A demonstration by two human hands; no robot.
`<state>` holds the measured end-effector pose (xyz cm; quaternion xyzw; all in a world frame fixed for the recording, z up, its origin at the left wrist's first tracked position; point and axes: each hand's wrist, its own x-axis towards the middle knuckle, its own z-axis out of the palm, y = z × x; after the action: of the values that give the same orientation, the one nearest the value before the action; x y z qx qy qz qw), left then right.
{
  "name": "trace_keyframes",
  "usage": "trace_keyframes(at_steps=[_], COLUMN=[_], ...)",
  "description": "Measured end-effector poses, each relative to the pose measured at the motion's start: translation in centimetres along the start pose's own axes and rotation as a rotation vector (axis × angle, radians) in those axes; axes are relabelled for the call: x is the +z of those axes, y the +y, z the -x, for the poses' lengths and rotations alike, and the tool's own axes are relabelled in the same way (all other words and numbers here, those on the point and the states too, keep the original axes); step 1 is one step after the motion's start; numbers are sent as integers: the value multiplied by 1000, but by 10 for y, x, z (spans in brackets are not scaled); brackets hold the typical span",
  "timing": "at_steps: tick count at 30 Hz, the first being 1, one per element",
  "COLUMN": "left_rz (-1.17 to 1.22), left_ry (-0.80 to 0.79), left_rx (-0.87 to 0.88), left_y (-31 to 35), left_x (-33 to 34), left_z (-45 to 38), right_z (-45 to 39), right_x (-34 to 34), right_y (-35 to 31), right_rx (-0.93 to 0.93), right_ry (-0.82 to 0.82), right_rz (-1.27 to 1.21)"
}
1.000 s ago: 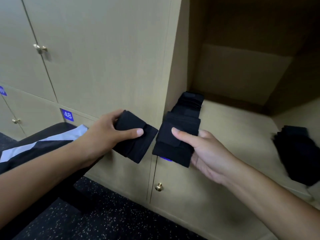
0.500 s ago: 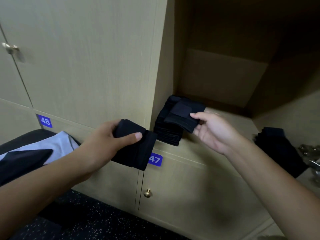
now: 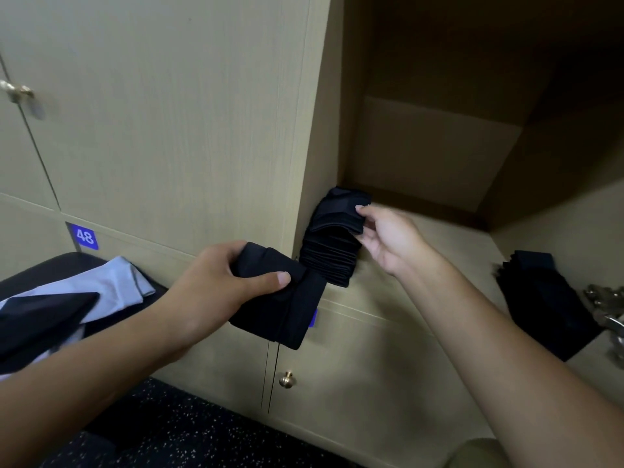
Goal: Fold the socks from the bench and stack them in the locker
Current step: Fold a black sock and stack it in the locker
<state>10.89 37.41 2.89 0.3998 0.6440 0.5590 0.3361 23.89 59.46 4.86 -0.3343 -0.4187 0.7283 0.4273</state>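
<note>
At locker shelf (image 3: 422, 265) front-left corner, right hand (image 3: 388, 238) pinches top folded sock (image 3: 337, 214) on black stack (image 3: 329, 258), left hand (image 3: 216, 285) grips another folded sock (image 3: 280, 309) just below that shelf edge.

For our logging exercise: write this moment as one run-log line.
left hand: grips folded sock | right hand: pinches top sock on stack | locker: open
</note>
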Motion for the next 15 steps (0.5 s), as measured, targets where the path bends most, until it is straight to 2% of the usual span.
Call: trace_keyframes(at_steps=[10, 15], left_rz=[-26, -43], left_ry=[21, 38], left_rx=[-3, 1], left_y=[-4, -5], left_x=[-10, -13], left_z=[0, -2], right_z=[-7, -2], right_x=[4, 3], right_y=[2, -2], right_rx=[21, -44], right_ry=[24, 57], right_rz=[81, 337])
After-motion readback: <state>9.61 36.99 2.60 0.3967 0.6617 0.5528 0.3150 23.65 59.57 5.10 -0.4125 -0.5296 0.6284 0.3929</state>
